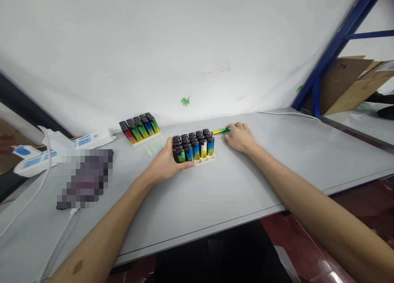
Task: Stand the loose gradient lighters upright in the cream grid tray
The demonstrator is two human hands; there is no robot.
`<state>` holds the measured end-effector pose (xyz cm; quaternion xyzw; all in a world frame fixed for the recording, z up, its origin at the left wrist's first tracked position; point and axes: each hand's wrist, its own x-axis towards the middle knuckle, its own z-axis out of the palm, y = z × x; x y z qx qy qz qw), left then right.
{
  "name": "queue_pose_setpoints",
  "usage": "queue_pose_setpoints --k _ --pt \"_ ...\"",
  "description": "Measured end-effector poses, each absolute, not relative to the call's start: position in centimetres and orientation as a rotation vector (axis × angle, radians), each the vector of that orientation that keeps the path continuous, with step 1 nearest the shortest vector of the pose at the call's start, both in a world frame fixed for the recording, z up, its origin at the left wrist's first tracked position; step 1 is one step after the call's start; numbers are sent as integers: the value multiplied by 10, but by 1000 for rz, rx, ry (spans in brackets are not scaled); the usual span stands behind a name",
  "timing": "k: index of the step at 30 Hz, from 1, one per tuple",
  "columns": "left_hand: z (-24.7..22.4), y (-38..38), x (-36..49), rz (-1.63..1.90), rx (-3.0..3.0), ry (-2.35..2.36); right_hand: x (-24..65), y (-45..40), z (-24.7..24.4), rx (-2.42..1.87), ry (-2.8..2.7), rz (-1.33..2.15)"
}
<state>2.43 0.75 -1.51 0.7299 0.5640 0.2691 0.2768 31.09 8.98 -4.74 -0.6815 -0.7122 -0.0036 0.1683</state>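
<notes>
My left hand (pixel 166 164) is wrapped round the left end of a white holder (pixel 209 158), its thumb along the front edge. Rows of upright lighters (pixel 196 148) with black tops and shiny green, blue and yellow bodies fill most of the holder; a few front slots show no lighter. Just behind the holder's right end, a green and yellow lighter (pixel 219 131) lies flat near the table surface. My right hand (pixel 241 136) has its curled fingertips on that lighter's right end, palm down; the far fingers are partly hidden.
Against the wall at back left stands a second holder of lighters (pixel 140 129). White power strips (pixel 83 141), cables and a blurred-out dark object (pixel 88 178) occupy the table's left side. Cardboard boxes (pixel 353 84) sit beyond the blue frame (pixel 317 90) at right.
</notes>
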Motion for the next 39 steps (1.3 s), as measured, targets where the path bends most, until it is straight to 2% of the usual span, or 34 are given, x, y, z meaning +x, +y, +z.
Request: queue_pose_setpoints --k 15,24,28,39 --pt "-17 11 21 527 2206 1577 319 91 -45 -2011 -1914 25" --pt "-23 16 16 424 2262 1720 316 84 -35 -1564 -1599 260" --pt "-23 16 16 404 2310 1696 314 84 -40 -1621 -1732 196" --pt "-25 15 17 446 2331 1688 289 62 -37 -1575 -2155 289"
